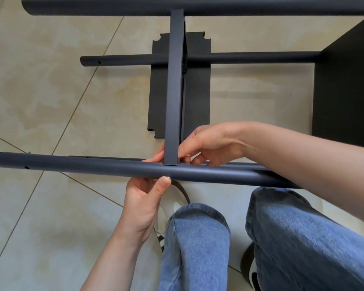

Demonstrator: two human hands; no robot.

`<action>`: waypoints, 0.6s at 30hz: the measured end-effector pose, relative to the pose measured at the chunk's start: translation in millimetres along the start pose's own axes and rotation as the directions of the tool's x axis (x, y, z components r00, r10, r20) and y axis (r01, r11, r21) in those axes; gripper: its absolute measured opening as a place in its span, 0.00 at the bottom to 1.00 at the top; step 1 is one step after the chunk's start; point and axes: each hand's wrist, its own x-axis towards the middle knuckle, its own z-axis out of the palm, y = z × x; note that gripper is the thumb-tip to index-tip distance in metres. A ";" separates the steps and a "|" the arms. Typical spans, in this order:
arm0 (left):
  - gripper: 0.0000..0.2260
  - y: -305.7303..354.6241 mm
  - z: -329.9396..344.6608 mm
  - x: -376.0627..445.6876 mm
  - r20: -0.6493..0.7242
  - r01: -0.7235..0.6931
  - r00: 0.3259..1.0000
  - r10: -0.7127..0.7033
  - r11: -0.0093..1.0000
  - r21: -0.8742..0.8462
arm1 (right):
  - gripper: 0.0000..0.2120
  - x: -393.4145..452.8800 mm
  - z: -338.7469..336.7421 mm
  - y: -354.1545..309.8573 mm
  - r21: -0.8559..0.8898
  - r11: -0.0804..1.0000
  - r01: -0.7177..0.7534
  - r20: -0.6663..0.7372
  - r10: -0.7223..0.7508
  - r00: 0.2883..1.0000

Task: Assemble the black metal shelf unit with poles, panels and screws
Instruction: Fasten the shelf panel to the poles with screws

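1. Near pole [114,168]: laid horizontal across the lower frame, just above the knees, a screw hole seen near its 9 o'clock end.
2. Left hand [144,198]: held under the near pole at 6 o'clock of the joint. Thumb pressed against the pole's front face, fingers wrapped up behind it, tips showing beside the upright panel [174,87]. The pole is gripped.
3. Right hand [206,143]: brought in from 3 o'clock, placed at the joint where the panel edge meets the near pole. Fingers curled and pinched together at the panel's 3 o'clock side. Whether a screw is held there cannot be told.
4. Upright panel: seen edge-on, run from the near pole toward 12 o'clock, up to the far pole [198,6] at the top edge of the frame.
5. Middle pole [240,57]: horizontal, passed behind the upright panel, its 3 o'clock end met by the end panel [345,80].
6. Flat panel [198,91]: laid on the tiled floor [51,80] beneath the frame, corner notches visible.
7. A fourth pole [114,158] is partly seen just behind the near one.
8. Jeans [198,238] and shoes [248,263] at 6 o'clock.
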 end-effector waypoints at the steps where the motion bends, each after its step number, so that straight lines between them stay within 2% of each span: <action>1: 0.28 0.4 0.3 0.2 -0.001 0.004 1.000 -0.004 1.000 -0.006 | 0.07 -0.6 0.0 1.1 0.004 1.000 0.027 0.000 -0.027 1.000; 3: 0.28 0.8 0.6 0.4 -0.006 0.009 1.000 -0.009 1.000 -0.010 | 0.04 -0.2 -0.4 4.0 0.017 0.996 0.084 -0.005 -0.084 0.996; 5: 0.31 0.1 0.2 0.1 -0.009 0.006 1.000 -0.006 1.000 -0.010 | 0.05 1.4 0.3 5.7 0.031 0.992 0.121 0.003 -0.121 0.993; 10: 0.37 -2.9 -0.8 -0.6 -0.014 -0.002 1.000 0.002 1.000 -0.001 | 0.05 3.5 1.6 6.1 0.055 0.991 0.121 0.023 -0.122 0.992; 13: 0.32 -3.0 -1.7 -0.3 -0.010 0.000 1.000 0.000 1.000 -0.011 | 0.09 3.6 1.5 3.5 0.028 0.996 0.085 0.003 -0.085 0.996; 15: 0.29 -2.0 -1.5 -0.2 -0.001 0.006 1.000 -0.006 1.000 -0.012 | 0.06 2.4 3.1 0.2 0.005 0.998 0.056 0.005 -0.056 0.998; 18: 0.33 -1.4 -1.0 -0.7 0.000 0.010 1.000 -0.010 1.000 -0.019 | 0.15 1.0 4.6 -3.3 -0.014 1.000 0.025 0.001 -0.025 1.000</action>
